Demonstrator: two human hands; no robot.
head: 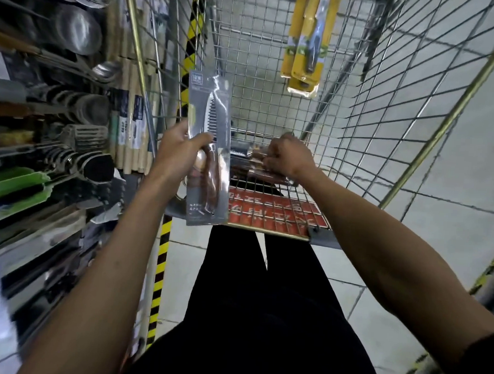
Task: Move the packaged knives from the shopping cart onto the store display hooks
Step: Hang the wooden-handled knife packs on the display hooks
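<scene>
The left hand (182, 152) grips one packaged knife (210, 133) at nine o'clock of the right hand (287, 157), which clutches more packs (243, 158) in the cart (449, 120); yellow packs (302, 55) at twelve o'clock also remain unhung.

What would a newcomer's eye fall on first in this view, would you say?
The grey packaged knife, held upright in the left hand just left of centre. Beside it the right hand grips dark packs at the near end of the shopping cart, while yellow packs lie farther in, at the top.
</scene>
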